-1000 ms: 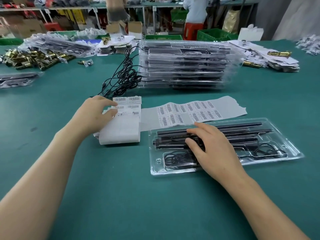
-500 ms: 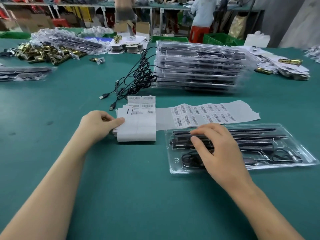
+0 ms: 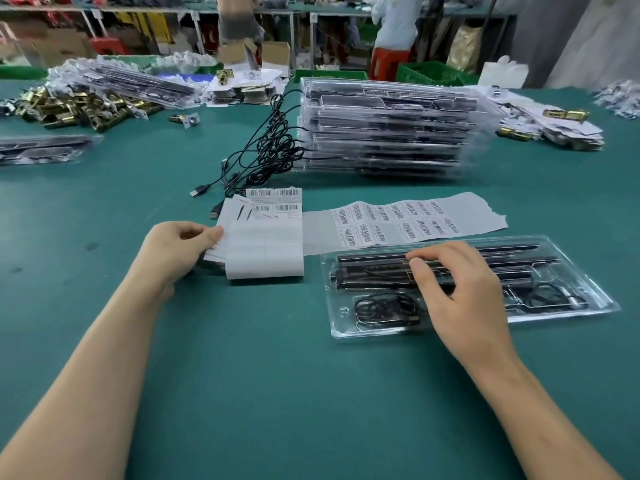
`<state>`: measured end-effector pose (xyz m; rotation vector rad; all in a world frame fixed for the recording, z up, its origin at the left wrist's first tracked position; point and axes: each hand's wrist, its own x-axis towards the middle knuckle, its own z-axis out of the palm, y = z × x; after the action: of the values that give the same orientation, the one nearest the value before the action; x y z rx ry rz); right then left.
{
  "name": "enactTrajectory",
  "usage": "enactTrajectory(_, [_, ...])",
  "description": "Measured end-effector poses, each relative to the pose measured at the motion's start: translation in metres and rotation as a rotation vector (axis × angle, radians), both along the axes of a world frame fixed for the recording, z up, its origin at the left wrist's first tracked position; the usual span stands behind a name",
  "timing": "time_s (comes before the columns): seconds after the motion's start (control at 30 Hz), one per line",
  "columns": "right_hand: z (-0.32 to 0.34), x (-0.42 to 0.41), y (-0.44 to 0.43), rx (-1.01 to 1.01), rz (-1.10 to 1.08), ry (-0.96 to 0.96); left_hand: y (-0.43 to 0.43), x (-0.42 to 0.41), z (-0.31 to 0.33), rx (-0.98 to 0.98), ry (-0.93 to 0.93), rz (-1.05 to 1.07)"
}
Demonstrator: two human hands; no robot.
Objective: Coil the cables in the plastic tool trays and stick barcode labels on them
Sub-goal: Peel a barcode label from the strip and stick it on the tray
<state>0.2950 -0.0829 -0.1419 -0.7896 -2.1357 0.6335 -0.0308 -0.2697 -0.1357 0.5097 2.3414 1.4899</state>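
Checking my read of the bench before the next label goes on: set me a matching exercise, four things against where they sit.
Things:
1. clear plastic tool tray holding a coiled black cable
2. tangle of loose black cables
3. flat white strip of barcode labels
4. folded white label sheets
Places:
A. pinched by the left hand
B. under the right hand
C. flat on the green table just beyond the tray
D. left of the tall stack of clear trays
Pairs: 1-B, 2-D, 3-C, 4-A

Left hand mid-left of frame, fingers curled, pinching label sheets at their edge. Right hand mid-right, palm down, fingers loosely arched, tips touching tray contents. Both forearms bare.
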Motion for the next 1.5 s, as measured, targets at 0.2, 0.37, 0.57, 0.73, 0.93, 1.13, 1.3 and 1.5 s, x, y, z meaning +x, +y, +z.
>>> enactTrajectory(0.2, [-0.001, -0.002, 0.0, -0.031, 0.004, -0.002, 0.006, 0.008, -0.002, 0.013, 0.038, -0.016])
enactTrajectory(0.37, [-0.001, -0.002, 0.001, -0.03, 0.009, -0.004, 0.006, 0.014, 0.0, -0.017, 0.056, 0.002])
enactTrajectory(0.57, [0.0, 0.0, 0.003, -0.044, 0.005, 0.019, 0.006, 0.018, 0.002, 0.008, 0.012, 0.03])
enactTrajectory(0.73, [-0.001, -0.002, 0.002, -0.048, 0.01, 0.015, 0.004, 0.018, 0.003, 0.002, 0.041, 0.058])
enactTrajectory(0.93, [-0.003, -0.001, 0.004, -0.06, 0.005, 0.025, 0.004, 0.016, 0.002, -0.036, 0.125, 0.098])
enactTrajectory(1.13, [-0.001, -0.001, 0.004, -0.057, -0.007, 0.038, 0.003, 0.011, 0.001, -0.082, 0.294, 0.193])
enactTrajectory(1.3, [0.002, 0.0, 0.004, -0.076, -0.028, 0.066, 0.011, 0.029, 0.022, 0.231, 0.46, 0.277])
enactTrajectory(1.5, [0.029, 0.003, -0.004, -0.366, 0.071, 0.151, 0.051, 0.12, 0.051, 0.444, 0.176, -0.241])
